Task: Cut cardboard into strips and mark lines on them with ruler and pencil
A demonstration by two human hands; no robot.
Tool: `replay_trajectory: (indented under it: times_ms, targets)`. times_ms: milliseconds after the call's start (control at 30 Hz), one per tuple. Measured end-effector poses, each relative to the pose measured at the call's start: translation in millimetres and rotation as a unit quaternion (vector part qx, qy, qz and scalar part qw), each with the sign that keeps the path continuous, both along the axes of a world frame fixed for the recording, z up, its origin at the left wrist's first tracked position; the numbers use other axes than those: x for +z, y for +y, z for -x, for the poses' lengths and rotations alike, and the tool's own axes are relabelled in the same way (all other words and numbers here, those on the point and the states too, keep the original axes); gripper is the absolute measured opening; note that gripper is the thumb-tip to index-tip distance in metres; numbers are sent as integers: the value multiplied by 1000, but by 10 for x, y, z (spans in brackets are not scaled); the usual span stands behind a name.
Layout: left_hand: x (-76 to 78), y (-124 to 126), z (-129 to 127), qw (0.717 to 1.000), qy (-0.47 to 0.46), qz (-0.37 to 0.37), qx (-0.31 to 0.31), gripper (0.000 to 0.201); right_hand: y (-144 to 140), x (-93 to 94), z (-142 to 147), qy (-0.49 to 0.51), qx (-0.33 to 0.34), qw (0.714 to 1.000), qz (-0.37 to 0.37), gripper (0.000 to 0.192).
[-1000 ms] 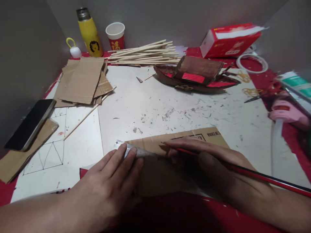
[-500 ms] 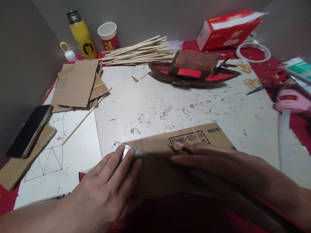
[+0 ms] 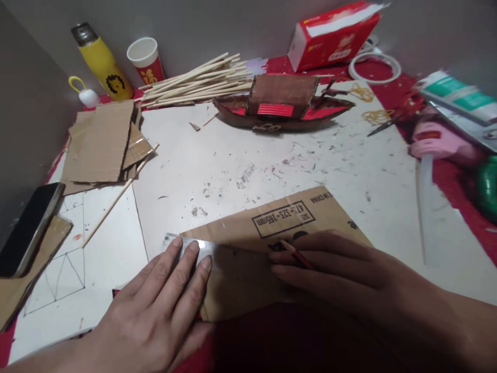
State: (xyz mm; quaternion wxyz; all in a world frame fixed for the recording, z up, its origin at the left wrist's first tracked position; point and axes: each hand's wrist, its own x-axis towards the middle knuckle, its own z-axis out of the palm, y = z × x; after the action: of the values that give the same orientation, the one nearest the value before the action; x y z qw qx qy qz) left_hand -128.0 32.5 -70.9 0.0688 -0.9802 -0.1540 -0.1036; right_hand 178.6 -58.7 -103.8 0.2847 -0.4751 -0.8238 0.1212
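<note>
My left hand (image 3: pixel 155 311) lies with fingers stretched over a metal ruler (image 3: pixel 217 249), pressing its left end onto a printed cardboard piece (image 3: pixel 227 295). The ruler slants across the cardboard, and its right end is lost in shadow near my other hand. Between the fingers of my right hand (image 3: pixel 337 274) is a red pencil (image 3: pixel 300 256), its sharpened tip pointing up and left, close above the dark print. That hand rests over the cardboard's right part. Shadow covers the near edge of the cardboard.
Behind stands a brown model boat (image 3: pixel 283 103) beside a heap of wooden sticks (image 3: pixel 198 80). At left lie stacked cardboard (image 3: pixel 99 142), a phone (image 3: pixel 29 228) and a drawing sheet (image 3: pixel 70 274). Scissors (image 3: pixel 384 124) and a pink glue gun (image 3: pixel 435 137) lie right.
The view has shifted, so the background sits further left. My right hand and pencil have moved slightly down relative to the cardboard's printed box. The left hand stays on the ruler.
</note>
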Motion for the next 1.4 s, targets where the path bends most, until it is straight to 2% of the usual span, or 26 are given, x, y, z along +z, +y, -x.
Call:
replay_trajectory:
  times_ms: [167,433,700,867,1033,1200,1400]
  targets:
    - [44,20,3,1000,6,-15,-4,55,36,53,34,9,5,1000,-27,31]
    - [126,106,4,997,57,-37,-40,64,33,73,41,13,-12,999,-43,35]
    - [141,85,-11,997,39,-34,-48,58,12,81,35,10,-17,1000,-17,36]
    - [145,62,-29,998,48,-24,-18,59,12,66,34,-3,-12,999,-38,35]
    - [163,84,-23,998,31,-31,-36,56,21,50,18,-11,-5,999,-38,36]
    - [134,91,-3,998,49,-29,-41,62,33,55,25,-11,0,999,-40,36]
    - [62,42,-11,1000,5,-18,-17,53,32,45,40,-6,-8,999,-51,35]
